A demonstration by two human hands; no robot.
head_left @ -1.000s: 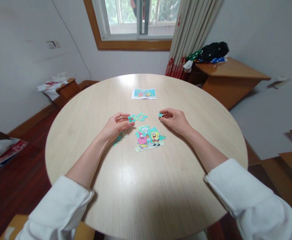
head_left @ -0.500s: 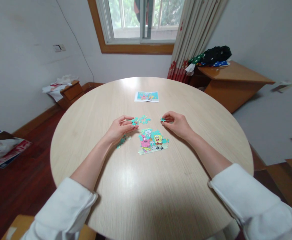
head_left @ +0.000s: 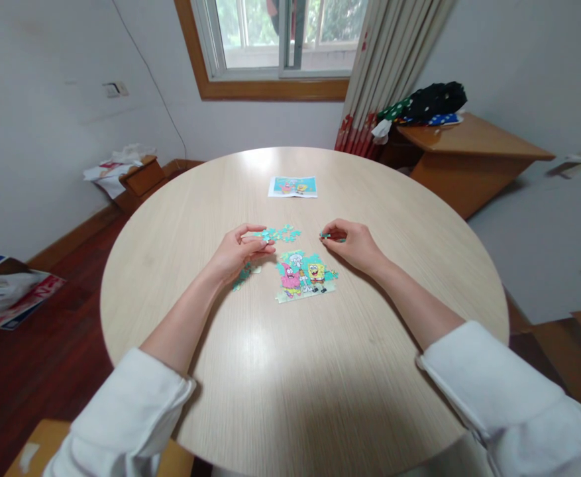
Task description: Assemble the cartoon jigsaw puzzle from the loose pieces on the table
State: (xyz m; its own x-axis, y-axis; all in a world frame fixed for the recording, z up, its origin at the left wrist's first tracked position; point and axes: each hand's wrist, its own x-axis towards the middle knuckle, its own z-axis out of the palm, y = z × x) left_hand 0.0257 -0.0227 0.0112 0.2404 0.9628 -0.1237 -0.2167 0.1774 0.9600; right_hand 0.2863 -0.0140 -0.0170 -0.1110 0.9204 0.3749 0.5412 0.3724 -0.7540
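Note:
A partly assembled jigsaw puzzle with cartoon figures on a turquoise ground lies on the table between my hands. Its upper and right edges are ragged. My right hand is just up and right of it, thumb and fingertips closed on a small turquoise puzzle piece. My left hand hovers by a heap of loose turquoise pieces, its fingers apart. Whether a piece touches those fingertips is hard to make out. More loose pieces lie beneath the left hand, partly covered by it.
A printed reference picture with the same figures rests farther back on the round wooden table. Behind stand a window and a curtain. To the right, clothes lie on a wooden cabinet.
My left fingertips have shifted slightly at the loose pieces. The piece in my right hand has turned and now shows more edge-on. The view has tilted a little downward.

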